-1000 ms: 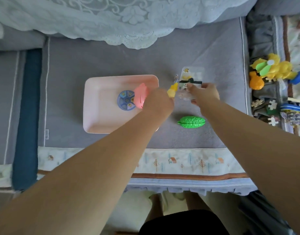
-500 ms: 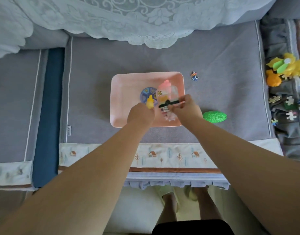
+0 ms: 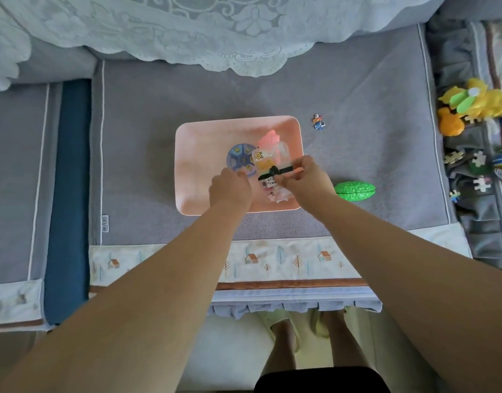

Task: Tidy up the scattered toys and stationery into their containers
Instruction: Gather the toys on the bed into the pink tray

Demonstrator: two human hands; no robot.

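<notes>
Both forearms extended over pink tray [image 3: 193, 143], right hand [image 3: 306, 181] pinching clear packet [image 3: 272, 163] at 12 o'clock, left hand [image 3: 230, 190] curled knuckles-up, contents indeterminate.

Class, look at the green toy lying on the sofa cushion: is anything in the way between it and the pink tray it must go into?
Nothing lies on the cushion between the green toy and the pink tray; only the right hand, holding a clear packet, hovers over the tray's near corner.

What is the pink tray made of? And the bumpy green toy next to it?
The pink tray looks like smooth, matte plastic: one even colour, rounded moulded corners. The green toy looks like glossy hard plastic, with shiny highlights on its bumps. Neither is certain from looks alone.
</notes>
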